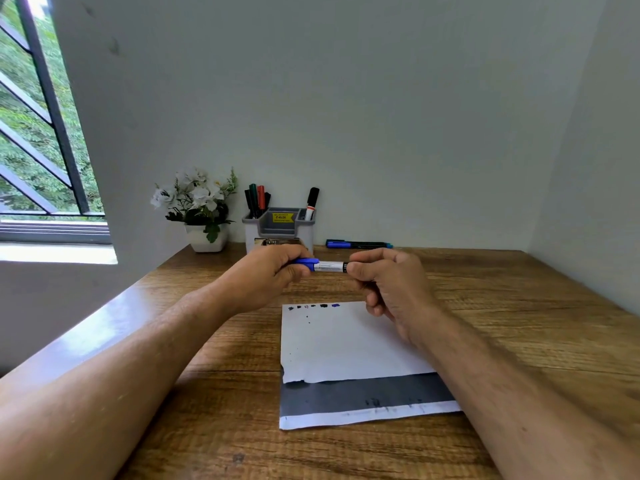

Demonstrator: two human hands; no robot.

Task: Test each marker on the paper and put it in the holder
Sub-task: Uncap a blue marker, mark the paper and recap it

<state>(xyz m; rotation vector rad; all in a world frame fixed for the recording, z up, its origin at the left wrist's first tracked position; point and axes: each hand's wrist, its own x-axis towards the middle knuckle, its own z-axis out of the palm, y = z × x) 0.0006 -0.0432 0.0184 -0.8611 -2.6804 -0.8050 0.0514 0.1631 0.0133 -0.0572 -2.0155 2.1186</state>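
Both hands hold one blue marker (327, 266) level above the far end of the paper (346, 344). My left hand (273, 271) grips its blue cap end and my right hand (388, 282) grips the barrel's other end. The white paper lies on the wooden table (519, 323) with several small ink marks along its top edge and a dark band near its bottom. The grey holder (278, 225) stands behind the hands by the wall, with several markers upright in its left slot and one black-capped marker (311, 202) on its right.
Two more markers (358, 244) lie end to end on the table to the right of the holder. A white pot of artificial flowers (201, 209) stands left of the holder. A window with bars is at the far left.
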